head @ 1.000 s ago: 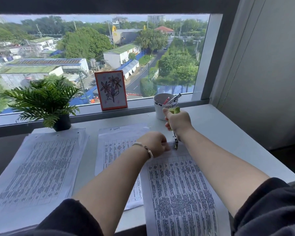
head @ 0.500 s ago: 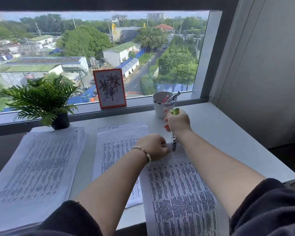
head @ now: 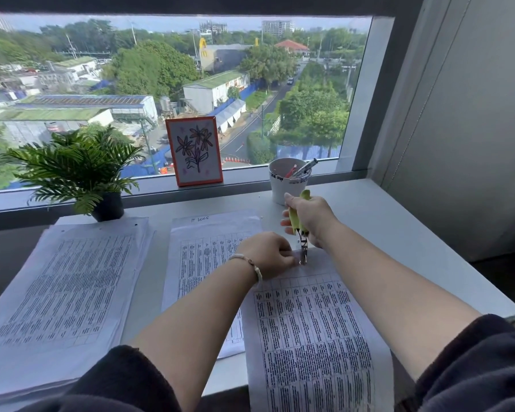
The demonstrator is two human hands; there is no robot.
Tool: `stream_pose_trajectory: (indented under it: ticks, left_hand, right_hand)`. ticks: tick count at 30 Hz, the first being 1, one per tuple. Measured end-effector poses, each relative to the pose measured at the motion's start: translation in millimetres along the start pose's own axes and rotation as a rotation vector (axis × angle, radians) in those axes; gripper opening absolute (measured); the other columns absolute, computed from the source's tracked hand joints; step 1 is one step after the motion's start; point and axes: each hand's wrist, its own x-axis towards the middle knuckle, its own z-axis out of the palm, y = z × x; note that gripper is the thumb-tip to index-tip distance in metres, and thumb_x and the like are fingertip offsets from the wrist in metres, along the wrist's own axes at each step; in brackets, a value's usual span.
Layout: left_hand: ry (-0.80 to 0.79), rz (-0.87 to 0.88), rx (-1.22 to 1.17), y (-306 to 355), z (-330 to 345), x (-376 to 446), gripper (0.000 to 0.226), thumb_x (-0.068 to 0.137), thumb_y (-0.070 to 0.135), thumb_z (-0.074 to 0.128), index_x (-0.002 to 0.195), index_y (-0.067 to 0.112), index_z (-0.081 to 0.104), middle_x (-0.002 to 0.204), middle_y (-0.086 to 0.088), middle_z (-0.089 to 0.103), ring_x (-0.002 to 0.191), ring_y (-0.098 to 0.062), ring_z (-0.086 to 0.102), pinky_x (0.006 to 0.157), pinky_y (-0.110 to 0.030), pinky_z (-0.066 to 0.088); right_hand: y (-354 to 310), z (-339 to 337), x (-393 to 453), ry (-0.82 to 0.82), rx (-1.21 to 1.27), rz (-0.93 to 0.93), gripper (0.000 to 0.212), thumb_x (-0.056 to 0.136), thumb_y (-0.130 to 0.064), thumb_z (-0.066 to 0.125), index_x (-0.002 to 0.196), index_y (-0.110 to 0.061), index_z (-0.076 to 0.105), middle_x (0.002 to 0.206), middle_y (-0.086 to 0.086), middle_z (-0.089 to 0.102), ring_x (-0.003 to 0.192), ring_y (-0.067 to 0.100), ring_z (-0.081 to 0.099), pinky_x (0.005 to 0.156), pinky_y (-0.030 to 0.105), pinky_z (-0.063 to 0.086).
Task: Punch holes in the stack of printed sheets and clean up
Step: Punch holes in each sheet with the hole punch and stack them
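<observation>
A sheet of printed tables (head: 309, 337) lies in front of me on the white desk (head: 384, 218), reaching over the near edge. My right hand (head: 311, 217) grips the yellow-green handles of a hand-held hole punch (head: 302, 248), whose metal jaws sit on the sheet's far edge. My left hand (head: 268, 254), fingers curled, pinches that far edge right beside the jaws. Two more stacks of printed sheets lie to the left: a middle stack (head: 208, 257) and a left stack (head: 69, 286) with punched holes near its top.
A white cup (head: 283, 188) with pens stands just behind my right hand. On the window sill are a framed flower drawing (head: 194, 150) and a small potted plant (head: 78, 171). A grey wall (head: 458, 129) closes the desk's right side.
My right hand has tilted the punch a little and the jaws sit lower on the sheet's edge. My left hand stays beside them.
</observation>
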Motion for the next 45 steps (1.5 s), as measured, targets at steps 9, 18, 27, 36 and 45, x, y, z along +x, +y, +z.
stream_pose_trajectory:
  ticks: [9,18,27,36,45]
  left_hand:
    - [-0.020,0.030,-0.084,-6.0,-0.5,-2.2,0.028,0.084,0.046,0.063,0.085,0.020,0.071,0.086,0.000,0.070,0.085,-0.019,0.063,0.078,-0.034,0.054]
    - [-0.025,0.029,-0.182,-22.7,-6.7,-4.8,0.027,0.078,0.045,0.072,0.084,0.018,0.073,0.083,0.000,0.071,0.084,-0.017,0.065,0.081,-0.034,0.053]
    - [-0.006,0.021,-0.263,-31.2,-6.5,-4.4,0.023,0.077,0.038,0.076,0.083,0.016,0.075,0.082,0.001,0.073,0.083,-0.015,0.067,0.082,-0.032,0.054]
    - [-0.108,0.011,0.023,1.5,-6.1,1.9,0.030,0.087,0.042,0.060,0.103,0.017,0.066,0.096,0.000,0.063,0.093,-0.020,0.057,0.076,-0.025,0.041]
    - [-0.075,0.040,0.037,35.6,16.8,16.2,0.026,0.089,0.039,0.058,0.091,0.014,0.067,0.088,-0.004,0.063,0.084,-0.025,0.056,0.077,-0.031,0.050]
  right_hand:
    - [-4.1,-13.4,-1.1,-0.047,0.013,-0.014,0.022,0.095,-0.026,0.058,0.087,-0.006,0.058,0.088,0.013,0.060,0.069,0.023,0.062,0.061,0.035,0.054]
    - [-10.7,-42.8,-3.5,0.099,-0.039,-0.126,0.024,0.094,-0.028,0.060,0.100,-0.009,0.045,0.084,0.015,0.059,0.061,0.023,0.057,0.057,0.033,0.050]
    - [-4.6,-41.6,-0.8,0.181,0.018,-0.148,0.018,0.087,-0.021,0.070,0.082,-0.012,0.054,0.070,0.005,0.052,0.055,0.016,0.047,0.051,0.026,0.043]
    - [-0.5,-37.5,0.1,0.246,-0.030,-0.189,0.024,0.086,-0.025,0.070,0.075,-0.015,0.051,0.064,0.005,0.051,0.049,0.016,0.046,0.050,0.028,0.042]
    - [2.0,-38.3,0.0,0.288,-0.030,-0.192,0.030,0.085,-0.022,0.070,0.069,-0.015,0.047,0.060,0.006,0.047,0.042,0.017,0.041,0.044,0.024,0.038]
